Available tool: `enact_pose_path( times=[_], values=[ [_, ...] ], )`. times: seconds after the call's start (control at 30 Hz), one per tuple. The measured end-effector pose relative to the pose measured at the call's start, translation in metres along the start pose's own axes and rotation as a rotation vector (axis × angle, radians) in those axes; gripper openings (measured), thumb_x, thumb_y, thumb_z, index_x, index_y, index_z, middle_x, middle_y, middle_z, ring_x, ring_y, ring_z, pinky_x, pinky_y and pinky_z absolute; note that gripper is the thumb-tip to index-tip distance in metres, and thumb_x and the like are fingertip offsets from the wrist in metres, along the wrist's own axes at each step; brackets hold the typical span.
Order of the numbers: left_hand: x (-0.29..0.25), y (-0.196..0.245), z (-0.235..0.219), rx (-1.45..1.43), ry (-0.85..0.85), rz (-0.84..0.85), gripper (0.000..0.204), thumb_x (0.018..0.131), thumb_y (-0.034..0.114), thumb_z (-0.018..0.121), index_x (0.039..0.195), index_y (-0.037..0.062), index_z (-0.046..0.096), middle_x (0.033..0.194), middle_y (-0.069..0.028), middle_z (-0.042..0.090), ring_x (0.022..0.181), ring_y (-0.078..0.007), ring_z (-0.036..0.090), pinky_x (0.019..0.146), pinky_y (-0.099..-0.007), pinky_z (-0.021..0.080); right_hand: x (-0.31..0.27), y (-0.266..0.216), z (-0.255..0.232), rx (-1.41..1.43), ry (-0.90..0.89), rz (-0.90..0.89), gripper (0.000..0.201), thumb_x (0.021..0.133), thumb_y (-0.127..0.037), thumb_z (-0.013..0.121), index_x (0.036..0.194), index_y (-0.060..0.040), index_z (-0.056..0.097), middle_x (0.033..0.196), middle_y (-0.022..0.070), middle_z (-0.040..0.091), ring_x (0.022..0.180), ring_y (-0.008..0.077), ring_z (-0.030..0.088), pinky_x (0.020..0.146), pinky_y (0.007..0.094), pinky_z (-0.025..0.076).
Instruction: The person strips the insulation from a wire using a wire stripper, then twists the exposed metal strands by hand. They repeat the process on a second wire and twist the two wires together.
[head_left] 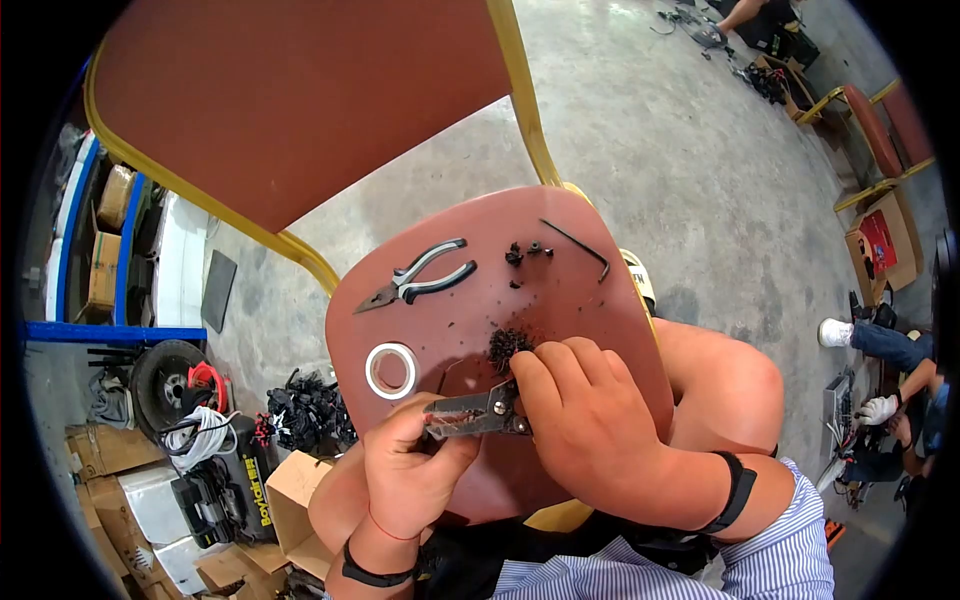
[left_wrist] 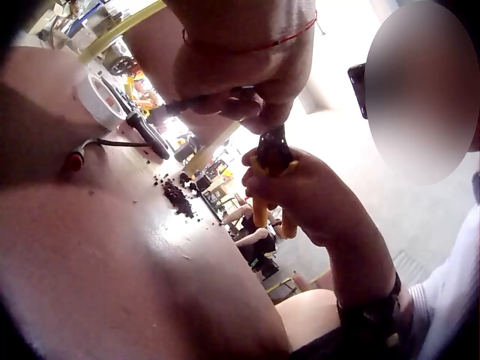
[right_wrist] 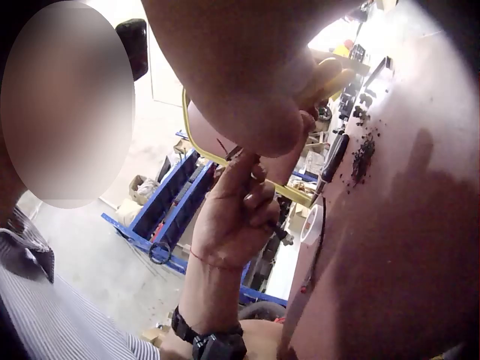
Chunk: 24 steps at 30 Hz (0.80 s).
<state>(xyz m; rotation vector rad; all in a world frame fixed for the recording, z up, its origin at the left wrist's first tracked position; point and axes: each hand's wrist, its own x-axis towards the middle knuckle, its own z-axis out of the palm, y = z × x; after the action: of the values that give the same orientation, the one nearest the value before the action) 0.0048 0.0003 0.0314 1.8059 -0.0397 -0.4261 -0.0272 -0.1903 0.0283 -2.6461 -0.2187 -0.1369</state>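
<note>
On a red chair seat [head_left: 600, 330], my right hand [head_left: 575, 400] grips a yellow-handled cutting tool [left_wrist: 268, 161]. The tool's metal head [head_left: 472, 413] points left toward my left hand [head_left: 425, 455]. My left hand, with a red string at its wrist, pinches a thin dark wire [left_wrist: 196, 103] at the tool's tip. A small pile of black cut bits [head_left: 510, 343] lies on the seat just beyond the right-hand fingers. The same pile of black cut bits [right_wrist: 364, 157] shows in the right wrist view. How the tool's jaws stand is hidden by the fingers.
Also on the seat are grey-handled pliers [head_left: 418, 276], a white tape roll [head_left: 390, 370], a black hex key [head_left: 582, 246] and a few loose black bits [head_left: 520, 254]. The chair back [head_left: 300, 100] rises behind. Boxes and a tyre [head_left: 165, 375] are on the floor at left, with people seated at right.
</note>
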Motion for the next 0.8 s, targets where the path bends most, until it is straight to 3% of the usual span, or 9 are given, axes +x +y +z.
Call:
enact_pose_path(
  times=[0.27,0.37,0.47,0.53,0.67,0.8],
  values=[
    [0.000,0.000,0.002,-0.041,0.017,-0.037,0.013,0.082,-0.010,0.072,0.093,-0.0013,0.071,0.084,0.0021,0.062,0.074,-0.0047,0.054,0.066,-0.0210,0.044,0.001,0.002,0.002,-0.032,0.006,-0.036,0.033,0.081,-0.013,0.065,0.110,0.0015,0.060,0.092,0.0106,0.057,0.084,0.0260,0.055,0.072,0.0380,0.044],
    [0.000,0.001,0.003,-0.071,0.014,-0.037,0.012,0.084,-0.010,0.070,0.091,-0.0002,0.069,0.084,0.0036,0.061,0.074,-0.0037,0.053,0.066,-0.0204,0.043,0.001,0.003,0.004,-0.022,0.039,-0.056,0.026,0.081,-0.013,0.065,0.102,-0.0002,0.059,0.086,0.0095,0.054,0.080,0.0256,0.053,0.068,0.0374,0.044],
    [-0.001,0.001,0.003,-0.117,0.001,-0.086,0.011,0.087,-0.010,0.067,0.092,0.0005,0.068,0.083,0.0044,0.060,0.075,-0.0033,0.052,0.066,-0.0200,0.043,0.002,0.005,0.009,-0.019,0.105,-0.078,0.009,0.080,-0.013,0.059,0.085,-0.0087,0.052,0.078,0.0066,0.051,0.074,0.0224,0.052,0.064,0.0335,0.042],
    [0.001,-0.006,0.004,-0.231,-0.007,-0.161,0.010,0.089,-0.009,0.065,0.092,0.0005,0.067,0.083,0.0045,0.059,0.075,-0.0033,0.052,0.066,-0.0199,0.043,0.001,0.006,0.009,0.007,0.071,-0.071,0.010,0.080,-0.013,0.060,0.085,-0.0086,0.052,0.077,0.0066,0.051,0.073,0.0227,0.052,0.063,0.0339,0.043],
    [0.003,-0.008,0.006,-0.284,-0.008,-0.080,0.006,0.094,-0.005,0.063,0.095,0.0007,0.065,0.082,0.0043,0.059,0.073,-0.0030,0.050,0.065,-0.0194,0.040,0.005,0.007,0.004,0.083,-0.001,-0.060,0.026,0.075,-0.007,0.069,0.098,-0.0012,0.058,0.083,0.0107,0.053,0.078,0.0281,0.054,0.068,0.0379,0.046],
    [0.005,-0.011,0.000,-0.351,-0.017,-0.030,0.003,0.097,-0.001,0.063,0.095,0.0010,0.064,0.082,0.0041,0.058,0.071,-0.0025,0.047,0.063,-0.0197,0.038,0.010,0.017,0.001,0.140,-0.052,-0.043,0.038,0.071,0.000,0.068,0.108,0.0007,0.061,0.092,0.0122,0.061,0.087,0.0309,0.060,0.075,0.0391,0.048]
  ],
)
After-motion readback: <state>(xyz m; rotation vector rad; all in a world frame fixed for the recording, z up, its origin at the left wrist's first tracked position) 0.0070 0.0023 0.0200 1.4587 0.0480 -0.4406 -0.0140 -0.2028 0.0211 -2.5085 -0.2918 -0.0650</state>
